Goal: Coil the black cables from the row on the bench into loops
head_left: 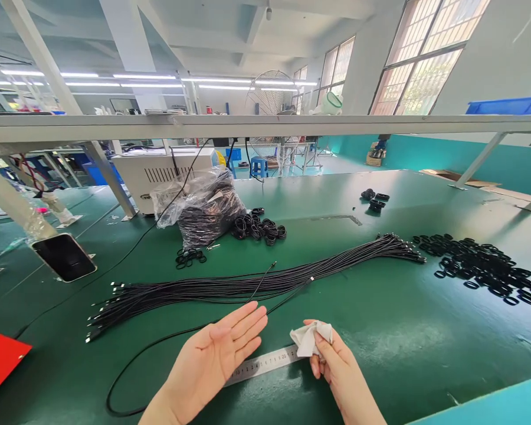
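My left hand (pixel 219 348) is held palm up with its fingers stretched out and nothing in it. A crumpled white cloth or tissue (pixel 310 339) is pinched between the thumb and fingers of my right hand (pixel 334 357). Under both hands lies a steel ruler (pixel 269 364), partly covered by them. One loose black cable (pixel 135 358) curves behind my left hand, and its ends rest near the bundle. Beyond the hands, a long bundle of black cables (pixel 230 288) with metal-tipped connectors stretches across the green table (pixel 380 378).
Many black rings (pixel 482 265) lie at right, with smaller piles (pixel 259 227) near a plastic bag (pixel 212 206). A phone (pixel 64 257) leans at left by a shelf post. A red object (pixel 2 363) sits at the left edge. A shelf beam (pixel 265 126) crosses above the table.
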Tool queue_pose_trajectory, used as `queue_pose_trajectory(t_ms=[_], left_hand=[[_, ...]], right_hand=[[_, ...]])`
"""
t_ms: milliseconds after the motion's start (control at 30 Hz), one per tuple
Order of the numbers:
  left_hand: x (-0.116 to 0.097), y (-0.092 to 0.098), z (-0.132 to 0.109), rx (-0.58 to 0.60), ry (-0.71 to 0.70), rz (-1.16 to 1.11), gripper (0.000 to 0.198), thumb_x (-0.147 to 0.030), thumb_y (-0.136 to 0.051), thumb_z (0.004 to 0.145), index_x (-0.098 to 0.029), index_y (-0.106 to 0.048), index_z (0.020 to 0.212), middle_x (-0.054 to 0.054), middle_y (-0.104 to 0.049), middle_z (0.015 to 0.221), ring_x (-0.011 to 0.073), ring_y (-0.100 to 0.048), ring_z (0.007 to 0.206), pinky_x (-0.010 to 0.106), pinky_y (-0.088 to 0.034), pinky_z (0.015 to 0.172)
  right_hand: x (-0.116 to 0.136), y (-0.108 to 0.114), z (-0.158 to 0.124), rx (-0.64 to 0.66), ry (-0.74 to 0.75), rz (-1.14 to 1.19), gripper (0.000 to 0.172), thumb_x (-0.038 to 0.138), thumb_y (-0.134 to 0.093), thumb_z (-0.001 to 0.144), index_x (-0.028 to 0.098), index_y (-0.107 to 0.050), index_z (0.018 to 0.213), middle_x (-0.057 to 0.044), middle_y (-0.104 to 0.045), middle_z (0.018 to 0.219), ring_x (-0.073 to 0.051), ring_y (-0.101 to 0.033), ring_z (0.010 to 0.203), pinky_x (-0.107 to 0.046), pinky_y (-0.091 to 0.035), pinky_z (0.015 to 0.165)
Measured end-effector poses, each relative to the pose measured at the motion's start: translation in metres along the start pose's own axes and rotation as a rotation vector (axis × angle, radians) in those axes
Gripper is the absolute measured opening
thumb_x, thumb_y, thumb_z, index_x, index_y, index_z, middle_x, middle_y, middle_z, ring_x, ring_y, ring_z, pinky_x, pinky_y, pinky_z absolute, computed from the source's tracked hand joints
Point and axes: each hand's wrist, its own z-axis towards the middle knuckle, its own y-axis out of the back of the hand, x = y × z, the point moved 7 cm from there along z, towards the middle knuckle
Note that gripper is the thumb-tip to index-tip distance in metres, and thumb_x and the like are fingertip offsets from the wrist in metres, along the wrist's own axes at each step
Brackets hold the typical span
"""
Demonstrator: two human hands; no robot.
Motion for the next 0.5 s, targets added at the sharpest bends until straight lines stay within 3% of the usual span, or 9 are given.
queue_pose_trajectory(t_ms=[100, 200, 300, 400, 467, 500], left_hand=[[0.005, -0.013, -0.004, 0.134, 0.014, -0.191, 0.053, -0.039, -0.028, 0.091, -0.02, -0.054, 0.134, 0.005, -0.041, 0.15, 0.0242, -0.031, 0.141, 0.042, -0.031, 0.114], [0.009, -0.013, -0.004, 0.106, 0.023, -0.236, 0.049, -0.035, -0.029, 0.094, -0.021, -0.055, 0.133, 0.004, -0.043, 0.149, 0.0219, -0.032, 0.141, 0.039, -0.03, 0.115], [0.013, 0.002, -0.002, -0.077, 0.022, -0.205, 0.039, -0.034, -0.04, 0.095, -0.021, -0.064, 0.123, 0.005, -0.053, 0.141, 0.0213, -0.041, 0.136, 0.036, -0.036, 0.112], [0.015, 0.024, -0.007, -0.355, -0.007, -0.069, 0.033, -0.043, -0.052, 0.091, -0.021, -0.076, 0.093, 0.008, -0.065, 0.128, 0.0251, -0.053, 0.127, 0.038, -0.044, 0.107], [0.012, 0.028, -0.012, -0.432, -0.052, 0.083, 0.04, -0.05, -0.051, 0.09, -0.02, -0.077, 0.082, 0.009, -0.066, 0.126, 0.0277, -0.054, 0.125, 0.041, -0.043, 0.107], [0.01, 0.025, -0.013, -0.424, -0.081, 0.164, 0.042, -0.051, -0.048, 0.091, -0.02, -0.077, 0.087, 0.009, -0.064, 0.129, 0.0284, -0.051, 0.128, 0.044, -0.04, 0.109]], right_hand=[[-0.001, -0.002, 0.002, 0.019, -0.071, 0.071, 0.046, 0.049, -0.066, 0.078, 0.019, -0.06, 0.113, 0.001, -0.059, 0.065, -0.014, -0.05, 0.061, -0.026, -0.045, 0.062], [-0.003, -0.004, 0.003, 0.029, -0.076, 0.085, 0.048, 0.043, -0.069, 0.077, 0.02, -0.058, 0.117, -0.001, -0.065, 0.077, -0.017, -0.058, 0.072, -0.03, -0.049, 0.075], [-0.004, 0.001, 0.006, 0.006, -0.043, 0.044, 0.05, 0.044, -0.068, 0.077, 0.02, -0.057, 0.119, -0.005, -0.067, 0.092, -0.02, -0.062, 0.081, -0.036, -0.051, 0.084], [0.006, 0.027, 0.012, -0.182, 0.085, -0.053, 0.056, 0.047, -0.068, 0.077, 0.022, -0.054, 0.124, -0.008, -0.064, 0.115, -0.025, -0.062, 0.101, -0.041, -0.047, 0.096], [0.016, 0.047, 0.014, -0.323, 0.163, -0.108, 0.059, 0.051, -0.065, 0.078, 0.023, -0.052, 0.128, -0.009, -0.059, 0.128, -0.027, -0.056, 0.116, -0.044, -0.041, 0.103], [0.021, 0.052, 0.014, -0.353, 0.185, -0.121, 0.059, 0.052, -0.062, 0.08, 0.023, -0.051, 0.13, -0.009, -0.057, 0.131, -0.028, -0.054, 0.12, -0.045, -0.04, 0.105]])
